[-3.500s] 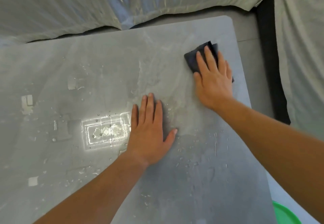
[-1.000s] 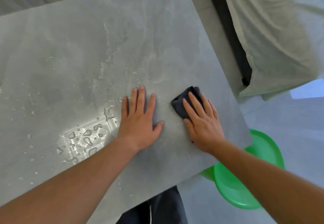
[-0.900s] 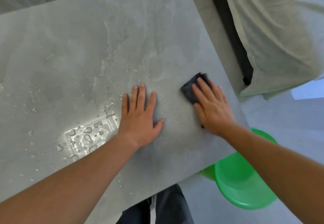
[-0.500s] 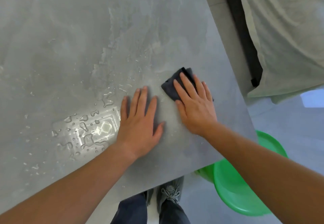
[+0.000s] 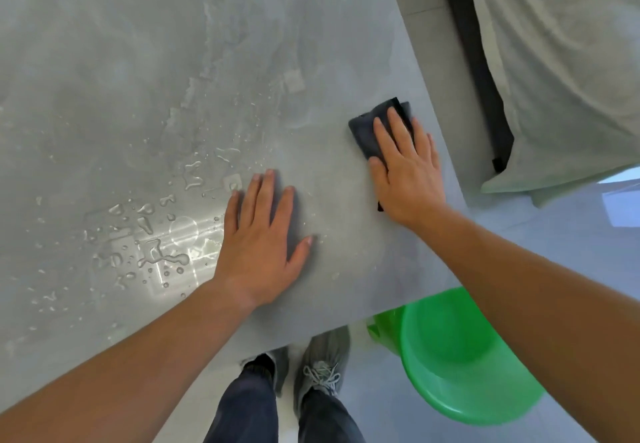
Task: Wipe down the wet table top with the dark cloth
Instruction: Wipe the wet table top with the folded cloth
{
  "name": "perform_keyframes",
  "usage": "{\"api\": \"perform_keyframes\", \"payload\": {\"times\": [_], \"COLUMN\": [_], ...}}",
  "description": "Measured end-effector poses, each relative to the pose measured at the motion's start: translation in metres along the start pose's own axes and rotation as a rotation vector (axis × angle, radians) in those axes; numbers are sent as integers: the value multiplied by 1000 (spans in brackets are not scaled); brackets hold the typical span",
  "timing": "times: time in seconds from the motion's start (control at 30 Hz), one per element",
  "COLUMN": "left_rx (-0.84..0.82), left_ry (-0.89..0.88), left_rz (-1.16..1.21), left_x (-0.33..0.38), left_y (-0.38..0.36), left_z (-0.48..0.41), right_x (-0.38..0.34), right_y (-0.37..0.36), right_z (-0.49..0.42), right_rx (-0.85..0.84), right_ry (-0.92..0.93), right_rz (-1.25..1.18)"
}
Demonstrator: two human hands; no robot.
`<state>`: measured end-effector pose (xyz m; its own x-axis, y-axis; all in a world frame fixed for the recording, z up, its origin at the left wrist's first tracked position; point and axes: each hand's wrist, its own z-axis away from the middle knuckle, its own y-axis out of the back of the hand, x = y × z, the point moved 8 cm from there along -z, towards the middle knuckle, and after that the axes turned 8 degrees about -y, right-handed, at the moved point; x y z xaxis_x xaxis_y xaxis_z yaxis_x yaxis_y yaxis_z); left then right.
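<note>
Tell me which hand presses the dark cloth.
The right hand, flat on the dark cloth near the right edge; the left hand lies bare on the table top.

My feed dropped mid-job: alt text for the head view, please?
The right hand presses the dark cloth flat near the right edge of the table top; the left hand rests flat beside water droplets to its left. A green basin sits below.
</note>
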<state>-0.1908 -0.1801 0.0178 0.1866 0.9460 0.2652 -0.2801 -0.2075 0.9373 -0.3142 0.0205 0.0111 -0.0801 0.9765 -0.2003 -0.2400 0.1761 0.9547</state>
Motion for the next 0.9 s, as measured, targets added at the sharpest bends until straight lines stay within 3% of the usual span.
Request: {"api": "perform_keyframes", "payload": {"times": [0.07,0.17,0.27,0.4,0.47,0.57,0.67,0.73,0.83,0.9], "left_rx": [-14,-34,-48,-65,-60,-41,-52,-81,-88,-86], "left_ry": [9,8,10,12,13,19,-2,-27,-32,-36], "left_rz": [13,9,-12,-21,-17,-8,-13,-27,-34,-39], "left_x": [4,7,7,8,9,11,15,16,13,13], "left_y": [-3,-7,-11,-17,-18,-16,-20,-25,-28,-26], "left_z": [3,8,9,10,10,12,18,21,23,23], "right_x": [0,-13,6,43,27,-12,-4,26,54,31], "right_y": [-6,-21,-16,2,-6,-29,-34,-24,-17,-28], "right_z": [27,95,92,50,73,139,154,134,131,156], "right_rx": [49,14,-39,44,81,38,-5,37,115,131], "right_ry": [-25,162,298,-104,-147,119,361,216,-201,-215], "right_rz": [17,44,72,-16,-19,-6,42,17,-69,-42]}}
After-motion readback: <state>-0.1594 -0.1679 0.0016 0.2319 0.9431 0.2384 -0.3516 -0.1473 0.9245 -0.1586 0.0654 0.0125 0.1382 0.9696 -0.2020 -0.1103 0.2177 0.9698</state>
